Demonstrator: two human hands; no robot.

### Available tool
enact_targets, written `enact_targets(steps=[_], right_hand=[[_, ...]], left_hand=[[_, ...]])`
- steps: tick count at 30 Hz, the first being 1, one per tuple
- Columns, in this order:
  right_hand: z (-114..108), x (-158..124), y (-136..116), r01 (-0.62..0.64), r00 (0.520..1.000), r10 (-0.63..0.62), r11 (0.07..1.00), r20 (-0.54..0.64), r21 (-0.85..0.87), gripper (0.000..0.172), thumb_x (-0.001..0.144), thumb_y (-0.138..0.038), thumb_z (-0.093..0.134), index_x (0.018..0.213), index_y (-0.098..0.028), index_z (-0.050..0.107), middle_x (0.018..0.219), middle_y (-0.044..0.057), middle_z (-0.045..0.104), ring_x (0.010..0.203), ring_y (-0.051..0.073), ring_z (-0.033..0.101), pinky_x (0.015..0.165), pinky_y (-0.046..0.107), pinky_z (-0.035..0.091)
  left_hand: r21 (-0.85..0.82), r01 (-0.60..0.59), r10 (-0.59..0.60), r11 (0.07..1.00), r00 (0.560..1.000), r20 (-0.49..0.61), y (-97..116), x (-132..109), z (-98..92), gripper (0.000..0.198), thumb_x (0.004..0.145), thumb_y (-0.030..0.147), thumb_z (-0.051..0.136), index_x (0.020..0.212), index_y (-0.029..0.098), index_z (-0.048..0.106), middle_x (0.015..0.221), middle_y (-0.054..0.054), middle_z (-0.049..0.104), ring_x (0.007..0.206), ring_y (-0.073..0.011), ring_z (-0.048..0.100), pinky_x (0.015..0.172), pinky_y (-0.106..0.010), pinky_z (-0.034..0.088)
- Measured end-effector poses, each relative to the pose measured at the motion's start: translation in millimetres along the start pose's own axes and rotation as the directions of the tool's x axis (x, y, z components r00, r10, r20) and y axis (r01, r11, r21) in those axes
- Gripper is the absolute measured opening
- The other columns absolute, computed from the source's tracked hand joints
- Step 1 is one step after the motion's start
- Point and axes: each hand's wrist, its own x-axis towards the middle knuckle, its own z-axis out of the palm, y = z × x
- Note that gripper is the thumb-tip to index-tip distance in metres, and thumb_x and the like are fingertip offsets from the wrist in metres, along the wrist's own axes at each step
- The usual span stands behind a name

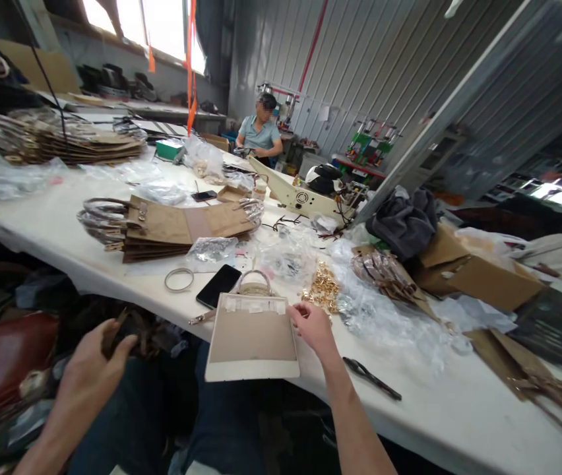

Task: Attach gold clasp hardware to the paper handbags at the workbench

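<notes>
A beige handbag panel (254, 333) with a looped handle (255, 280) lies at the table's front edge, its pale lower border overhanging. Pale tape patches show along its top. My right hand (313, 324) is closed in a pinch at the panel's upper right edge; its fingertips are partly hidden. Low on the left, off the table, my left hand (93, 359) curls thumb and fingers around a dark brown strap (125, 326). Behind the panel lies a black phone (218, 285). Gold-coloured metal fittings (324, 288) are heaped beyond my right hand.
Black tweezers or snips (373, 379) lie to the right. A stack of brown bag pieces (177, 227) and a coiled ring (179, 280) sit at left. Plastic bags (400, 330) spread rightward near a cardboard box (483, 274). A cream machine (301, 198) stands behind; a person (261, 132) sits beyond.
</notes>
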Motion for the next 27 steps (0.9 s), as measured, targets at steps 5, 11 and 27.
enact_targets(steps=[5, 11, 27], right_hand=[[5.6, -13.4, 2.3, -0.085, 0.996, 0.086, 0.996, 0.034, -0.038, 0.053, 0.077, -0.068, 0.079, 0.075, -0.015, 0.075, 0.073, 0.009, 0.072, 0.065, 0.018, 0.061, 0.056, 0.026, 0.038], [11.3, -20.5, -2.0, -0.186, 0.973, 0.151, 0.959, 0.172, 0.212, 0.064, 0.083, -0.077, 0.066, 0.083, -0.013, 0.074, 0.075, 0.007, 0.069, 0.064, 0.018, 0.057, 0.057, 0.028, 0.041], [13.7, -113.9, -54.8, 0.354, 0.929, -0.366, 0.840, -0.052, 0.412, 0.031, 0.098, -0.049, 0.079, 0.103, -0.019, 0.082, 0.088, 0.006, 0.076, 0.078, 0.022, 0.069, 0.071, 0.028, 0.057]], left_hand=[[-0.392, 0.320, -0.048, 0.862, 0.823, 0.567, 60.6, -57.6, 56.7, 0.083, 0.077, 0.089, 0.067, 0.113, 0.015, 0.074, 0.105, -0.015, 0.081, 0.094, -0.0332, 0.079, 0.080, -0.040, 0.064], [-0.497, 0.464, 0.111, 0.734, 0.639, 0.761, 111.6, -91.2, 85.0, 0.079, 0.084, 0.089, 0.067, 0.112, 0.015, 0.070, 0.087, -0.010, 0.078, 0.081, -0.0309, 0.077, 0.063, -0.036, 0.064], [-0.635, 0.304, 0.218, 0.710, 0.763, 0.609, 89.8, -86.7, 70.3, 0.065, 0.090, 0.079, 0.071, 0.108, 0.017, 0.069, 0.072, -0.001, 0.063, 0.056, -0.0204, 0.064, 0.041, -0.026, 0.050]])
